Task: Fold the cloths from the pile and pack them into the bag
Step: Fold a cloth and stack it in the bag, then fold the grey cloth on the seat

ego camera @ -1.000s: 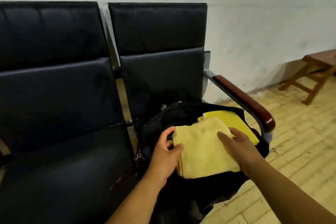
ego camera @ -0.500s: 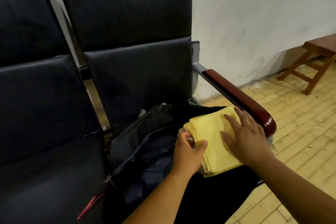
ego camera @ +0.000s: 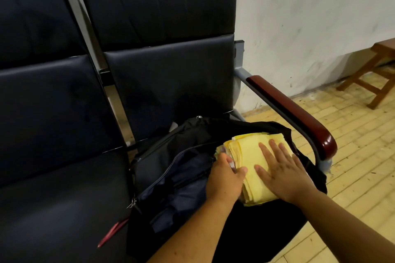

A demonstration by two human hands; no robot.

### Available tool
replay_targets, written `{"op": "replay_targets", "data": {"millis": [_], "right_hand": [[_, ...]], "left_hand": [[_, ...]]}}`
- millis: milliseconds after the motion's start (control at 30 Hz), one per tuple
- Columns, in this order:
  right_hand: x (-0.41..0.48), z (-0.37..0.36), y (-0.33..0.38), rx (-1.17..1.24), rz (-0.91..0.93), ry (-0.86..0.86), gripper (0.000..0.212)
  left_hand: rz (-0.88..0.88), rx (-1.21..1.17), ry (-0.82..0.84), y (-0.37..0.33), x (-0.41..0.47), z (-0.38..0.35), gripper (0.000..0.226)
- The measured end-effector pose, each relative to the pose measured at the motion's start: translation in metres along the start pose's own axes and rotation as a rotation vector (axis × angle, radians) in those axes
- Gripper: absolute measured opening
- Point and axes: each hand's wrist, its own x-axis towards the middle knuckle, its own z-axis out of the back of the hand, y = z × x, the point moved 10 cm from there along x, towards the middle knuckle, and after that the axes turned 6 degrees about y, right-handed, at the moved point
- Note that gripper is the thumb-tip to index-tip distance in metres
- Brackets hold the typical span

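Padded black seat [ego camera: 55,209], soft bag [ego camera: 171,179], right hand [ego camera: 284,174] spread on folded yellow cloths [ego camera: 249,151], left hand [ego camera: 224,181] gripping them.

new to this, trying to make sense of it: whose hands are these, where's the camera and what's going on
There is no machine here. These are a person's two bare hands, filmed by one wide camera worn on the head and looking down. A black bag lies open on a dark seat, next to a wooden armrest. Folded yellow cloths sit stacked in the bag's opening. The left hand grips the stack's side edge. The right hand lies flat on top, pressing down.
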Motion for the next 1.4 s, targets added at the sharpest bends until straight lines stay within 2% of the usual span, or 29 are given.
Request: {"op": "replay_targets", "data": {"millis": [33, 100, 167, 233, 333, 500, 667, 800, 967, 1100, 1200, 1300, 1400], "right_hand": [[0.000, 0.004, 0.001, 0.015, -0.003, -0.006, 0.077], [-0.003, 0.024, 0.006, 0.023, 0.008, -0.110, 0.076], [-0.006, 0.044, 0.009, 0.000, 0.034, -0.226, 0.073], [0.000, 0.047, 0.011, 0.005, 0.065, -0.217, 0.072], [0.019, 0.036, 0.010, 0.022, 0.079, -0.124, 0.071], [0.036, 0.020, 0.006, 0.024, 0.040, -0.159, 0.082], [0.048, 0.012, 0.000, 0.078, 0.025, -0.230, 0.084], [0.047, 0.013, -0.004, 0.108, 0.016, -0.223, 0.085], [0.022, 0.028, 0.012, 0.136, 0.038, -0.263, 0.083], [-0.017, 0.077, 0.094, 0.160, 0.224, -0.455, 0.050], [-0.040, 0.098, 0.170, 0.337, 0.363, -0.505, 0.031], [-0.060, 0.094, 0.244, 0.523, 0.441, -0.492, 0.019], [-0.082, 0.056, 0.315, 0.646, 0.502, -0.371, 0.016]], "left_hand": [[-0.078, 0.090, -0.076, -0.008, -0.006, 0.008, 0.045], [-0.381, 0.279, -0.221, -0.049, -0.025, 0.022, 0.059], [-0.628, 0.451, -0.114, -0.083, -0.037, 0.006, 0.069], [-0.619, 0.577, 0.089, -0.087, -0.029, -0.017, 0.084], [-0.422, 0.739, 0.267, -0.060, -0.002, -0.033, 0.112], [-0.362, 0.765, 0.312, -0.030, 0.016, -0.047, 0.125], [-0.371, 0.651, 0.331, -0.021, 0.028, -0.053, 0.124], [-0.374, 0.587, 0.375, -0.026, 0.027, -0.053, 0.123], [-0.459, 0.469, 0.325, -0.025, -0.006, -0.018, 0.101], [-0.481, 0.295, 0.047, -0.020, -0.036, 0.053, 0.074], [-0.434, 0.190, -0.065, -0.011, -0.058, 0.110, 0.060], [-0.388, 0.130, -0.155, 0.017, -0.090, 0.173, 0.050], [-0.303, 0.159, -0.180, 0.068, -0.135, 0.222, 0.046]]}}
